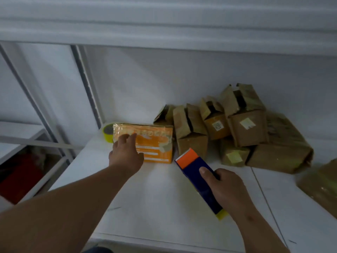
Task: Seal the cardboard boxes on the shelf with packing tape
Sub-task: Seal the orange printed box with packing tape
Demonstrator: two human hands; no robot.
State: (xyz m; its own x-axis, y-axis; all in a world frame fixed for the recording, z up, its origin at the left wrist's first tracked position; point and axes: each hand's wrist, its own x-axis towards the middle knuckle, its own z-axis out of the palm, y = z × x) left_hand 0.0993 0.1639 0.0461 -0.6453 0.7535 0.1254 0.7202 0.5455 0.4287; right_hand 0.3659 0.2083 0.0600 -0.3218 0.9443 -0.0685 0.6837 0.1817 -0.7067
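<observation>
Orange box (155, 146): on white shelf (155, 198), toward its back-left corner; left hand (125, 154), fingers spread open, rests on its front. Right hand (225, 187) grips tape dispenser (198, 178), just right of box. Brown cardboard boxes (237, 128): piled along rear edge.

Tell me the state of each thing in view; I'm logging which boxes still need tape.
Orange box: closed, taped over the top, left hand resting on it.
Tape dispenser: gripped by the right hand, off the boxes.
Yellow tape roll: lying unused behind the orange box.
Brown boxes: piled at the back, at least three with flaps open.
</observation>
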